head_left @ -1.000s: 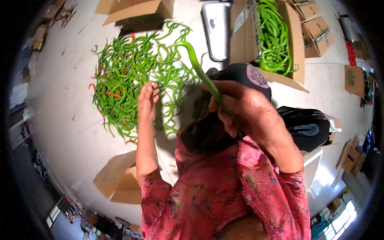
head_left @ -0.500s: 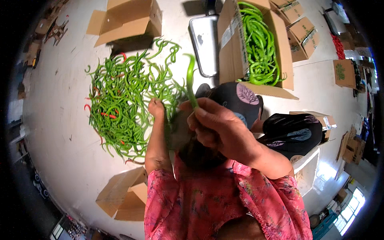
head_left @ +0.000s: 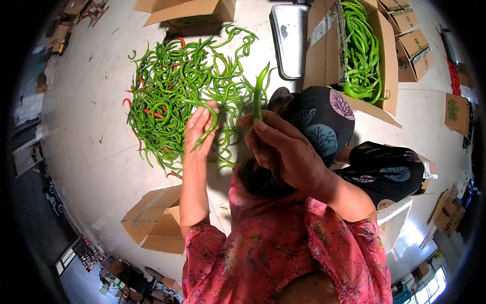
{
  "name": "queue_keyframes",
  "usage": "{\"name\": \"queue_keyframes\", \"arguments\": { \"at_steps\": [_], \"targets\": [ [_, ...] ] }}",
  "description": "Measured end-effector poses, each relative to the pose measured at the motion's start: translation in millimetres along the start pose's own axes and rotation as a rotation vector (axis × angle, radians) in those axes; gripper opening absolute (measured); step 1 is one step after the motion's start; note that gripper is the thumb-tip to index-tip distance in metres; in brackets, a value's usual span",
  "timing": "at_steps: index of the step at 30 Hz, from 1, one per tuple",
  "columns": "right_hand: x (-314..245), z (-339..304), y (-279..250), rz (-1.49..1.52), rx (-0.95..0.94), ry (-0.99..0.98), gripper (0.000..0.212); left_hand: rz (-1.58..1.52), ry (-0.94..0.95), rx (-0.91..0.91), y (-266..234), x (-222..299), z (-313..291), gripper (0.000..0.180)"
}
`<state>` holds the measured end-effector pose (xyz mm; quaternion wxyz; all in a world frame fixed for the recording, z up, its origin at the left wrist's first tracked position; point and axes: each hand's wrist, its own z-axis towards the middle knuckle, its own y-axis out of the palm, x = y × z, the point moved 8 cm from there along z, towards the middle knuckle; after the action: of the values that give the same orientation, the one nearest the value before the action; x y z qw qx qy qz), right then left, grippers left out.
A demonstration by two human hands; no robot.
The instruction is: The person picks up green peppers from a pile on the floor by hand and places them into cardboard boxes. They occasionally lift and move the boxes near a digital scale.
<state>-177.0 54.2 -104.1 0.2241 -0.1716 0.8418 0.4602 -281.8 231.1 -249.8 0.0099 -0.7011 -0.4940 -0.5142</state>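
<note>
My right hand [head_left: 291,147] pinches an upright green chili pepper [head_left: 258,93] between thumb and fingers, its tip pointing away from me. To the left, my left hand [head_left: 194,133] is turned palm up, holding a long curved green chili pepper [head_left: 213,124] that bends across the fingers and palm. Just beyond this hand spreads a large pile of green chili peppers [head_left: 169,86] on the floor, with a few red ones [head_left: 153,113] among them. Looser peppers [head_left: 229,83] lie along the pile's right side, between my two hands.
A cardboard box [head_left: 324,50] full of green peppers stands at the far right, beside a metal scale platform [head_left: 289,40]. Open boxes sit at the far left [head_left: 197,12] and near left [head_left: 152,218]. My patterned black trouser legs [head_left: 324,116] are right of my hands.
My left hand has turned from closed over the pile to palm up, now showing a curved pepper. My right hand still holds its pepper upright. The whole view has shifted.
</note>
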Motion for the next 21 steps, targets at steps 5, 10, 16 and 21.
{"name": "queue_keyframes", "arguments": {
  "at_steps": [5, 10, 16, 21],
  "targets": [
    [5.8, 3.9, -3.3, -0.205, 0.067, -0.089, 0.028, -0.092, 0.019, -0.109, 24.3, 15.3, -18.7, 0.031],
    [3.1, 0.1, -0.7, -0.299, 0.134, -0.088, 0.028, -0.091, 0.086, -0.098, 52.1, 26.1, -35.9, 0.030],
    [30.4, 12.0, 0.1, -0.156, 0.030, -0.006, 0.030, -0.073, 0.122, -0.186, 68.4, 33.2, -41.0, 0.032],
    [26.1, 14.6, 2.9, -0.252, 0.000, -0.065, 0.031, -0.171, 0.166, -0.238, 83.5, 38.1, -48.6, 0.029]
  ]
}}
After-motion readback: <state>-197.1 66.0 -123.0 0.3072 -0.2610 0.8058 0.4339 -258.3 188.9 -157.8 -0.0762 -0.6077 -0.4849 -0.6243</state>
